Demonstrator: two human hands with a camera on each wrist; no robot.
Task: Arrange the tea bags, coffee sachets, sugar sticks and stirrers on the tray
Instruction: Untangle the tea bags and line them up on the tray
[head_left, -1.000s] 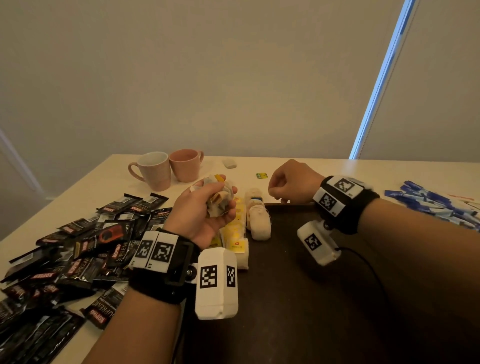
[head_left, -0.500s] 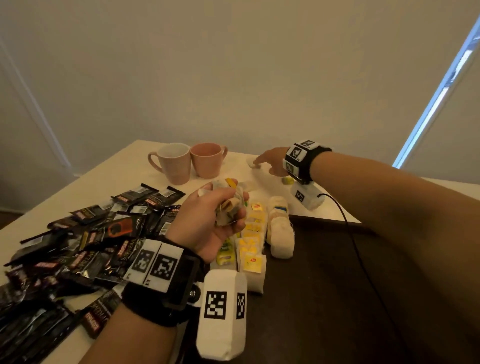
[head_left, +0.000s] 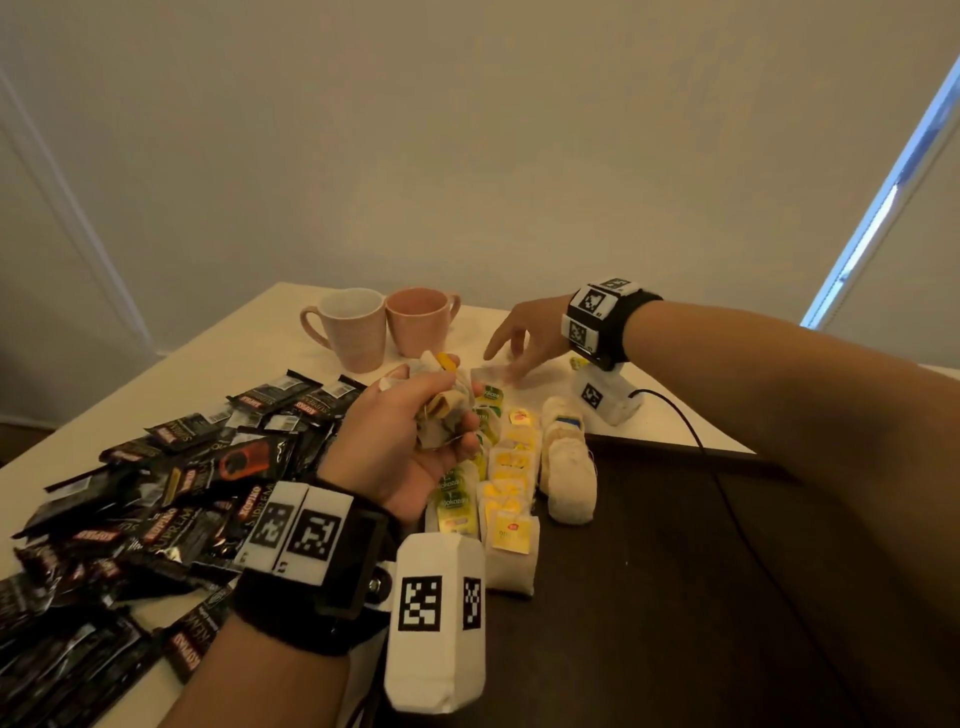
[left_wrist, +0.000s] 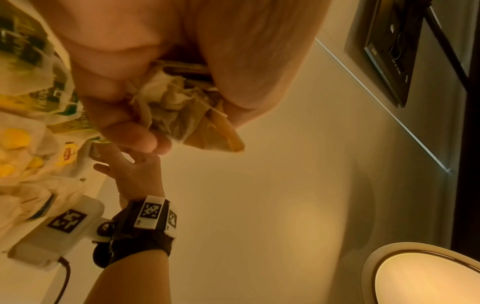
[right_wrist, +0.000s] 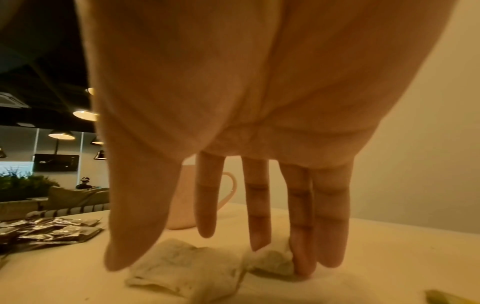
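Left hand (head_left: 410, 431) clamped round a crumpled bunch of tea bags (head_left: 441, 410) above the tray (head_left: 675, 571); right hand (head_left: 524, 332), fingers straight, reaches two loose tea bags (right_wrist: 187, 267) on the bench (head_left: 249, 353): light, soft, tearable, so pinch gently by the paper edge.

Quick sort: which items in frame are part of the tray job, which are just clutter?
Job items:
- tray
- rows of tea bags on it
- bunch of tea bags in left hand
- loose tea bags under right hand
- coffee sachets

Lying about:
- two mugs
- table
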